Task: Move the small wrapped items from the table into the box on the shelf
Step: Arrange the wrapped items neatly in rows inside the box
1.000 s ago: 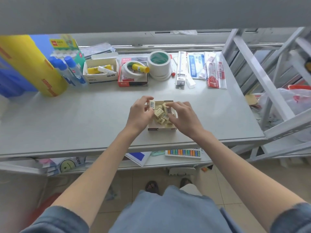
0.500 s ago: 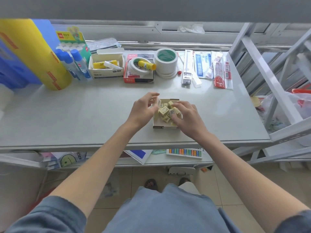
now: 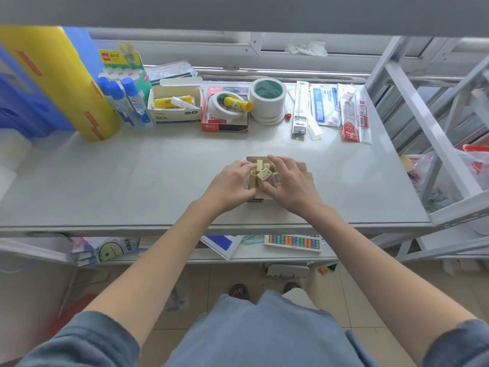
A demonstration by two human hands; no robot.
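Since the earlier frame our hands had come closer together over the box (image 3: 255,200), and the items (image 3: 266,175) stood more upright between them. We held the left hand (image 3: 229,185) at the left side of the pile, fingers curled, the thumb low near the front wall of the box. We could not tell for sure whether it really pinched an item or only pressed on it. Our right hand (image 3: 292,185) lay on the right side and partly over the pile, fingers bent and touching the items, and one item with a barcode showed just under its fingers. All items that we saw were in the box, between our two hands, heaped higher than its walls. We saw none loose on the table (image 3: 132,176) beside the hands.

We judged that the heap could spill. If we pressed unevenly from the two sides, a top item could tip over the low wall. The light box could also slide away from us.
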